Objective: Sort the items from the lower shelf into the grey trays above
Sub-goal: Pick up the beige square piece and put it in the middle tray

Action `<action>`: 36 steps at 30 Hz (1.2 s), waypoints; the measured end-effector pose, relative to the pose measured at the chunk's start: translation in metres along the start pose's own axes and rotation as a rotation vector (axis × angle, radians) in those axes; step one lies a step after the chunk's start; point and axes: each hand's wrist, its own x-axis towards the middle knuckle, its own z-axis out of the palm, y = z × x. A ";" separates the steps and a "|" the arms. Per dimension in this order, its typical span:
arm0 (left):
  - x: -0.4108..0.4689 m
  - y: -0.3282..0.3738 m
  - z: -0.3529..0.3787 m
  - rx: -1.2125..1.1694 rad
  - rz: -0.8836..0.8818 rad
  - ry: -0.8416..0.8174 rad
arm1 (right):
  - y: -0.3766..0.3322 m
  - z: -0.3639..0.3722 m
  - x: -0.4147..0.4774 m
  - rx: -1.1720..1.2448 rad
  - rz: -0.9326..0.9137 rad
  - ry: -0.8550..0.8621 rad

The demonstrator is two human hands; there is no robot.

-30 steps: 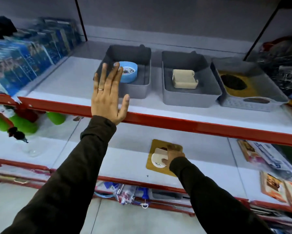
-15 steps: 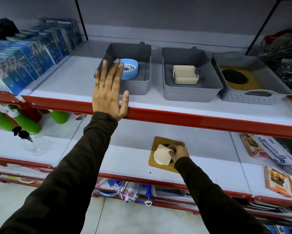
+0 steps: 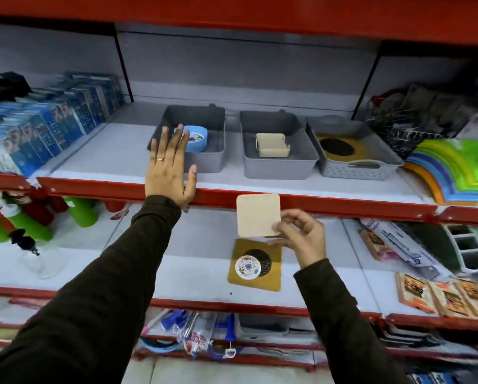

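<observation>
Coaster (image 3: 258, 215), cream, rounded square, matte, pinched in right hand (image 3: 301, 236); left hand (image 3: 171, 167) flat, fingers spread, on red shelf edge (image 3: 315, 202).

Shop: red shelves (image 3: 287, 202) of packaged goods (image 3: 38, 134)

The right hand (image 3: 301, 236) pinches a cream square coaster (image 3: 258, 215) by its lower right corner, holding it upright in front of the red shelf edge (image 3: 329, 203). Directly below the grip, a tan mat (image 3: 271, 278) lies on the lower shelf with a small patterned round disc (image 3: 248, 268) on it. Above the grip stands the middle grey tray (image 3: 280, 164), which holds a cream holder (image 3: 272, 145). Left of the grip, the left hand (image 3: 169, 173) rests flat and spread on the shelf edge.
</observation>
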 end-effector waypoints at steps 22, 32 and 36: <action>0.002 -0.005 0.011 -0.045 -0.015 0.075 | -0.107 0.026 0.194 -0.215 0.009 0.242; 0.004 -0.006 0.010 0.003 -0.012 0.062 | -0.099 0.040 0.232 -1.018 0.024 0.300; 0.003 -0.005 0.008 0.007 -0.010 0.054 | -0.095 0.035 0.219 -1.092 -0.093 0.272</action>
